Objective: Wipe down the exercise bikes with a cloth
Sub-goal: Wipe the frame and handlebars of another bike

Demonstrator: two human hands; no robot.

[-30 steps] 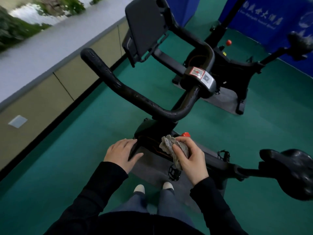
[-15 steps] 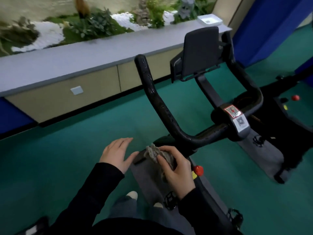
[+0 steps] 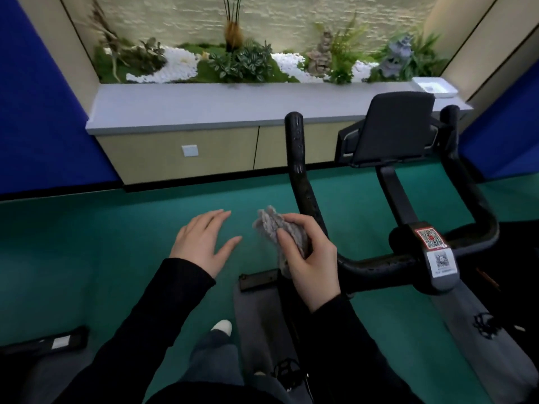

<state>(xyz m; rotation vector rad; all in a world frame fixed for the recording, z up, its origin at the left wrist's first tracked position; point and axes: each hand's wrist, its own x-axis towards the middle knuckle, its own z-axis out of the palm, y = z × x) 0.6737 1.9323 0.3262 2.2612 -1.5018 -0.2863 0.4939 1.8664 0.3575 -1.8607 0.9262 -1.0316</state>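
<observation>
A black exercise bike stands in front of me to the right, its curved handlebar [image 3: 303,182] rising up and its dark screen holder [image 3: 393,132] behind it. A stem block with QR stickers [image 3: 434,252] joins the bars. My right hand [image 3: 312,263] is shut on a crumpled grey cloth [image 3: 277,228], held just left of the left handlebar arm; whether it touches the bar I cannot tell. Beside it, my left hand [image 3: 207,240] hovers open over the green floor, fingers spread and holding nothing.
A grey-topped low cabinet [image 3: 204,112] with a planter of greenery and white stones runs along the wall ahead. Blue panels [image 3: 35,97] flank it. A grey mat [image 3: 256,316] lies under the bike. Another bike's base bar [image 3: 46,344] shows at lower left.
My view has swung left and up, so the cabinet and planter now fill the top. Both hands have risen; the cloth now sits beside the left handlebar arm instead of over the frame.
</observation>
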